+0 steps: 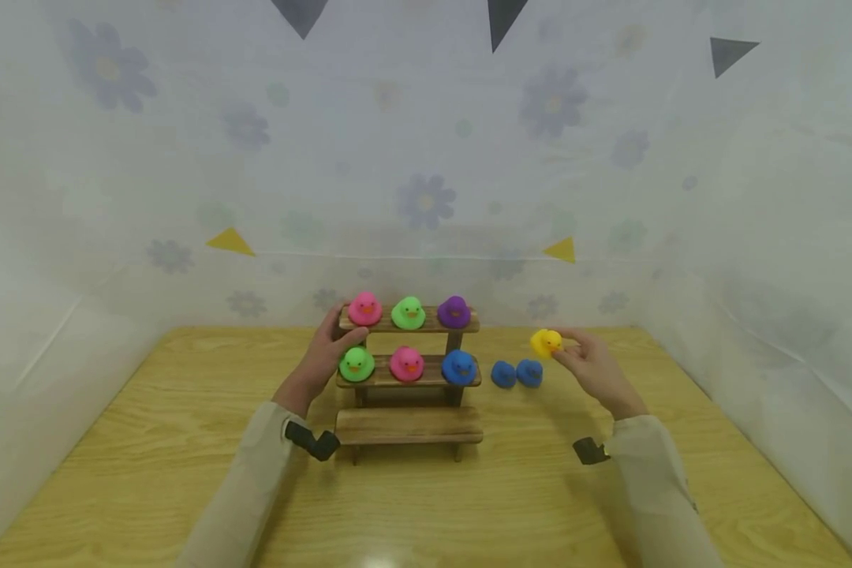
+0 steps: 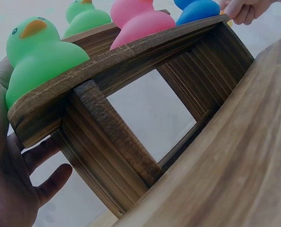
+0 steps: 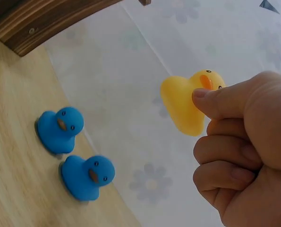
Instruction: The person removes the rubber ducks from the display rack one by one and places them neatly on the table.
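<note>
A three-step wooden stand point(image 1: 408, 430) carries toy ducks. On its top step are a pink duck point(image 1: 365, 308), a green duck point(image 1: 408, 313) and a purple duck point(image 1: 454, 312). The middle step holds another green duck point(image 2: 41, 61), another pink duck point(image 1: 407, 364) and a blue duck point(image 1: 459, 368). My left hand point(image 1: 325, 355) holds the stand's left end, thumb in front and fingers reaching behind. My right hand point(image 1: 598, 371) pinches a yellow duck point(image 3: 183, 101) between thumb and forefinger, raised right of the stand; its other fingers are curled.
Two more blue ducks point(image 3: 60, 130) sit side by side on the wood-grain table point(image 1: 525, 505), between the stand and my right hand. A flower-patterned white sheet point(image 1: 426, 142) hangs behind and along both sides.
</note>
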`<state>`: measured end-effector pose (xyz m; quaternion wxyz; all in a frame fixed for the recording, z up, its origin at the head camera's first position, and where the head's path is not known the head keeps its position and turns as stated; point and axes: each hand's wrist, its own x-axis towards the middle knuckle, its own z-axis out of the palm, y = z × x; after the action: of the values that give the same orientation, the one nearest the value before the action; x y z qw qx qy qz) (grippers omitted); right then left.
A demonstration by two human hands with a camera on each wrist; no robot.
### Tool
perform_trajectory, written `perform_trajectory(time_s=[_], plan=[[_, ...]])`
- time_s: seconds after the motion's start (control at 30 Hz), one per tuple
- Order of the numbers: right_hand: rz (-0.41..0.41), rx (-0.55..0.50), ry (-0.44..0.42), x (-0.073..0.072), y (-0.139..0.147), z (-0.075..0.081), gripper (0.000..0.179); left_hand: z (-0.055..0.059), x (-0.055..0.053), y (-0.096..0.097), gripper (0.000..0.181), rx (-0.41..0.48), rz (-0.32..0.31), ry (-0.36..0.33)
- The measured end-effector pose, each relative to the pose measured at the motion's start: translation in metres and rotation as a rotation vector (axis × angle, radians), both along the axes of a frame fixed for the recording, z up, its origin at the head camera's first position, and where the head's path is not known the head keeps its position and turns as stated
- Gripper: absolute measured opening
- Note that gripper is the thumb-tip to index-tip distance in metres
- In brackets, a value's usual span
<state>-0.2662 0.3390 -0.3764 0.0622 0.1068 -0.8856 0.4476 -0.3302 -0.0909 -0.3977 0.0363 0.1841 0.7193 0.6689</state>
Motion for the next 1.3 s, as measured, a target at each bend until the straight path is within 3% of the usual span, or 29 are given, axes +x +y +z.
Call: perform_trajectory(time_s=[0.33, 0.83, 1.03, 1.3], plan=[[-0.056, 0.002, -0.051, -0.003, 0.014, -0.014, 0.045, -0.001, 0.001, -0.001, 0.055, 0.003, 0.007, 0.003], [-0.043, -0.003, -0.081, -0.010, 0.038, -0.045, 0.042, -0.001, 0.000, 0.000, 0.055, -0.020, 0.004, 0.031], [-0.035, -0.027, -0.108, -0.011, 0.043, -0.054, 0.041, -0.002, -0.001, -0.001, 0.054, -0.014, 0.008, 0.034], [-0.053, 0.016, -0.142, -0.009, 0.043, -0.060, 0.043, -0.001, 0.001, 0.000, 0.054, -0.008, 0.006, 0.021]])
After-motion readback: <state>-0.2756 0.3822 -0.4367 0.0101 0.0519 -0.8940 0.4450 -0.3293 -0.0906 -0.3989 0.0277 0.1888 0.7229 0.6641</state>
